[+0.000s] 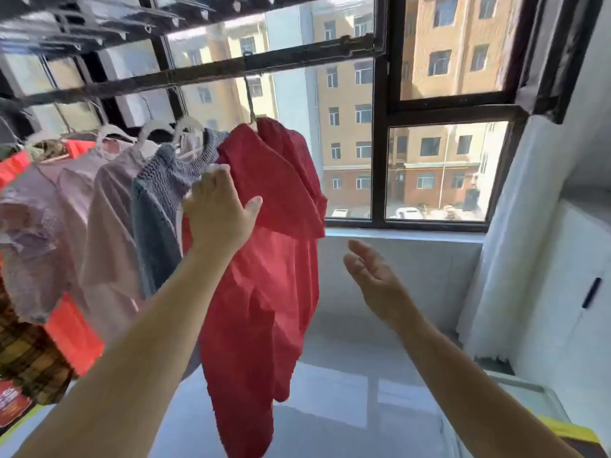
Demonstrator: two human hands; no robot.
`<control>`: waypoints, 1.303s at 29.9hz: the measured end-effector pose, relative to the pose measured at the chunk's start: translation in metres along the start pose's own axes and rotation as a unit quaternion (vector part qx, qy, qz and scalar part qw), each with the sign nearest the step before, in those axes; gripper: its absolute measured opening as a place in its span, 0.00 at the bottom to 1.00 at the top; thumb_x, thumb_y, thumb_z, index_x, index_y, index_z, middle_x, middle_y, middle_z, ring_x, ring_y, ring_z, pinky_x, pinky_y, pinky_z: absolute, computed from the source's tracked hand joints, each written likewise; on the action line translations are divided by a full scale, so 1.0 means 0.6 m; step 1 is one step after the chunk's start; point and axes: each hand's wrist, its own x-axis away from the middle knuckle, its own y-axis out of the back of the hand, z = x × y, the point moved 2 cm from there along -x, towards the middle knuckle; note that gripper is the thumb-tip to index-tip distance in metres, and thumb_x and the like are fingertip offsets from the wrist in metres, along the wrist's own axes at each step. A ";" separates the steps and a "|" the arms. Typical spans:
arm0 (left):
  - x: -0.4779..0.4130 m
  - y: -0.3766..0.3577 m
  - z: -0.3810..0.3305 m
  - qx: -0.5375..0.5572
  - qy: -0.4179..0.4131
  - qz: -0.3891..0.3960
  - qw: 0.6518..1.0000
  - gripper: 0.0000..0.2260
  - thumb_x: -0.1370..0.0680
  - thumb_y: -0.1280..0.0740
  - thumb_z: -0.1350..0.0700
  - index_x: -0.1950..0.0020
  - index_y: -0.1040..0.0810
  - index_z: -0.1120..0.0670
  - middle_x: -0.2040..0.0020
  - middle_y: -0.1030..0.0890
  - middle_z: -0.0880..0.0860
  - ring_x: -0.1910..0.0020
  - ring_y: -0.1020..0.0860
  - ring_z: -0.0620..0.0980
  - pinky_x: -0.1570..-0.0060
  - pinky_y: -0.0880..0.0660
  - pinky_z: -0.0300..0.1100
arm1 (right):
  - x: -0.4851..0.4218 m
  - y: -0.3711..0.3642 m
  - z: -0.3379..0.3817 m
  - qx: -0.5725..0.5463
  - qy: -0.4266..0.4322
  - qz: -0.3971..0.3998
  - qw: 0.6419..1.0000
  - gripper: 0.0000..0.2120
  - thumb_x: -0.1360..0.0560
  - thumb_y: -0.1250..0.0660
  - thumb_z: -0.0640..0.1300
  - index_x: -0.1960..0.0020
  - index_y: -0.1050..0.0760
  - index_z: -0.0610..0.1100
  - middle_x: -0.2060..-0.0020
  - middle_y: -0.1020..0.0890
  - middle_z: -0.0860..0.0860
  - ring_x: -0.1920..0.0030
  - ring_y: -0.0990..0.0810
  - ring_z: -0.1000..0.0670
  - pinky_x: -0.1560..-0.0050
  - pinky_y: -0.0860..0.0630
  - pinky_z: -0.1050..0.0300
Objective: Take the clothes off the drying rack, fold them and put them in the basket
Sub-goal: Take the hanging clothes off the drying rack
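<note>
Red shirt (pixel 264 259) hanging, left hand (pixel 218 213) against it, grip blurred, right hand (pixel 370 276) spread, empty.

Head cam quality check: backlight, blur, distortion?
Head view: bright window backlights the scene; rack bar and upper rails are motion-smeared; window frame bows from the wide lens; red garment, left hand and right hand look fairly crisp; sunlit glare patches on the floor.

A black-framed window (pixel 380 133) fills the view from 10 to 2 o'clock, and daylight comes through it from a tan and brick-red apartment block (pixel 347 127) outside. Under its pale sill (pixel 396 234) a white tiled wall (pixel 420 272) drops to a glossy grey tiled floor (pixel 347 398) at 6 o'clock that mirrors the panes. A white cabinet with a black handle (pixel 562 276) stands at 3 o'clock.
</note>
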 end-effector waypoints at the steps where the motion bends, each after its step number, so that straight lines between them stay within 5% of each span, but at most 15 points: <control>1: -0.021 -0.006 0.001 -0.032 0.019 -0.001 0.999 0.29 0.23 0.36 0.47 0.30 0.39 0.63 0.32 0.34 0.63 0.33 0.35 0.62 0.37 0.39 0.58 | -0.030 -0.001 0.003 -0.013 0.007 0.008 1.000 0.20 0.20 0.43 0.42 0.29 0.39 0.41 0.40 0.30 0.51 0.45 0.29 0.60 0.53 0.34 0.79; 6: -0.147 -0.027 0.019 -0.113 0.059 0.037 0.991 0.29 0.23 0.37 0.45 0.30 0.40 0.62 0.32 0.33 0.63 0.33 0.34 0.63 0.37 0.37 0.57 | -0.191 -0.014 0.028 -0.034 0.044 0.035 0.998 0.20 0.21 0.41 0.46 0.31 0.35 0.44 0.44 0.25 0.54 0.51 0.27 0.65 0.55 0.30 0.78; 11: -0.199 -0.046 0.048 0.111 0.054 0.174 0.977 0.17 0.22 0.38 0.49 0.37 0.29 0.56 0.42 0.23 0.53 0.43 0.25 0.53 0.43 0.30 0.45 | -0.315 -0.061 0.073 -0.077 0.093 0.056 0.991 0.18 0.21 0.41 0.50 0.32 0.32 0.47 0.39 0.25 0.54 0.38 0.26 0.55 0.35 0.31 0.58; 15: -0.196 -0.045 0.045 0.124 0.018 0.241 0.962 0.16 0.21 0.40 0.48 0.36 0.30 0.52 0.45 0.23 0.50 0.45 0.24 0.49 0.41 0.29 0.47 | -0.387 -0.127 0.123 -0.128 0.092 0.071 0.985 0.14 0.21 0.41 0.51 0.39 0.27 0.47 0.51 0.21 0.55 0.51 0.23 0.58 0.47 0.27 0.60; 22: -0.190 -0.052 0.053 0.093 -0.038 0.201 0.974 0.15 0.23 0.40 0.43 0.43 0.29 0.53 0.52 0.24 0.48 0.51 0.24 0.46 0.49 0.27 0.43 | -0.440 -0.188 0.160 -0.236 0.021 0.114 0.965 0.16 0.22 0.40 0.54 0.61 0.26 0.44 0.66 0.25 0.47 0.65 0.28 0.48 0.60 0.29 0.52; 29: -0.200 -0.043 0.059 0.139 -0.069 0.182 0.971 0.12 0.23 0.39 0.43 0.50 0.30 0.51 0.59 0.26 0.45 0.61 0.27 0.39 0.61 0.29 0.34 | -0.435 -0.218 0.190 -0.233 0.050 0.097 0.966 0.16 0.20 0.41 0.47 0.64 0.23 0.44 0.61 0.21 0.44 0.56 0.24 0.45 0.45 0.25 0.44; 33: -0.205 -0.004 0.064 0.145 -0.071 0.115 0.980 0.10 0.25 0.38 0.43 0.54 0.30 0.49 0.64 0.28 0.44 0.68 0.29 0.37 0.66 0.33 0.28 | -0.426 -0.222 0.230 -0.248 0.081 0.115 0.958 0.13 0.21 0.41 0.45 0.61 0.23 0.44 0.64 0.19 0.47 0.59 0.21 0.48 0.48 0.23 0.49; 39: -0.138 0.044 0.098 0.192 -0.099 0.085 0.973 0.20 0.31 0.45 0.27 0.60 0.32 0.43 0.70 0.27 0.40 0.72 0.30 0.39 0.71 0.35 0.28 | -0.375 -0.241 0.238 -0.249 0.152 0.225 0.930 0.09 0.24 0.39 0.47 0.58 0.22 0.47 0.60 0.15 0.48 0.52 0.17 0.48 0.41 0.24 0.48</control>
